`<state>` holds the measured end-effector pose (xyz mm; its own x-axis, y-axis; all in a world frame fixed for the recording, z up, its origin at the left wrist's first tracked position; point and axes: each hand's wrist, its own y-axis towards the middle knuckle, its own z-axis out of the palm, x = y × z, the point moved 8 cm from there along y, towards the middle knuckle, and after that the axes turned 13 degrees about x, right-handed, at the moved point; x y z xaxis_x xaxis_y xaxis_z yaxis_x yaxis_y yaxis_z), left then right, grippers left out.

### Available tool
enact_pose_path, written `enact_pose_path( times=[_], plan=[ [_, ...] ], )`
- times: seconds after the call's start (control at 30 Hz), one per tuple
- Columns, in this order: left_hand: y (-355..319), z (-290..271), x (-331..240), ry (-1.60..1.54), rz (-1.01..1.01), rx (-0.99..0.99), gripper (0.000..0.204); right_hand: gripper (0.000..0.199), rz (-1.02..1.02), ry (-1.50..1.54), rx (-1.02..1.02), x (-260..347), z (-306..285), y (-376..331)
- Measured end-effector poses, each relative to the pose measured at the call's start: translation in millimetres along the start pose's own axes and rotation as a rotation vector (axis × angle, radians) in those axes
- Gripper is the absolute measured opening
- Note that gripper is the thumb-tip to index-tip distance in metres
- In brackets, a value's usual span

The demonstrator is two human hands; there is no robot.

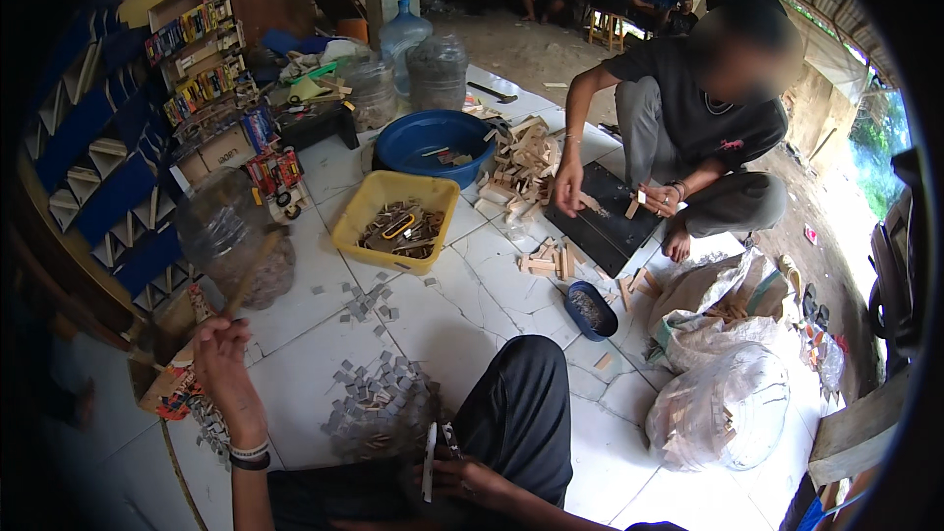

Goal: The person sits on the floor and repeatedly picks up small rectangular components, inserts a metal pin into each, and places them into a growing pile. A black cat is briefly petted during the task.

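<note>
My left hand (pixel 222 366) is raised at the left, fingers closed round a slim wooden stick (pixel 258 267) that points up and away. Low in front of my lap, my right hand (pixel 464 480) is closed on a narrow white strip (pixel 429 462) standing upright. Beside that strip is a dark piece with white marks (pixel 450 441), whose kind I cannot make out. A pile of small grey square pieces (pixel 382 395) lies on the white tiles between my hands, next to my bent knee (pixel 526 383). More grey squares (pixel 366 305) are scattered farther off.
A co-worker (pixel 713 98) crouches at a black board (pixel 608 226), handling small wood pieces. Nearby are a yellow basin (pixel 346 228), a blue basin (pixel 393 143), a wood-block heap (pixel 526 162), a small dark-blue tub (pixel 578 323), a sack (pixel 688 295) and plastic jugs (pixel 674 433).
</note>
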<state>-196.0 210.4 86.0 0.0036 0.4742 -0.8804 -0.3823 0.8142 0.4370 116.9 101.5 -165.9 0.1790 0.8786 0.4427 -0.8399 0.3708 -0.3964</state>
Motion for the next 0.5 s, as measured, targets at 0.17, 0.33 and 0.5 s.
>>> enact_pose_path(
  times=[0.17, 0.33, 0.5],
  plan=[
    [-3.3, 92.4, 26.9, -0.289, -0.078, 0.205, 0.031, 0.045, 0.004, 0.020, -0.023, -2.7, -3.9, 1.7],
    [-10.6, 167.4, 41.7, -0.373, -0.162, 0.385, 0.034, 0.051, -0.015, -0.012, 0.000, -1.2, -2.9, -0.3],
    [-8.9, 214.1, 55.9, -0.418, -0.215, 0.438, 0.039, 0.047, 0.018, 0.043, -0.005, -7.4, -5.7, 2.0]
  ],
)
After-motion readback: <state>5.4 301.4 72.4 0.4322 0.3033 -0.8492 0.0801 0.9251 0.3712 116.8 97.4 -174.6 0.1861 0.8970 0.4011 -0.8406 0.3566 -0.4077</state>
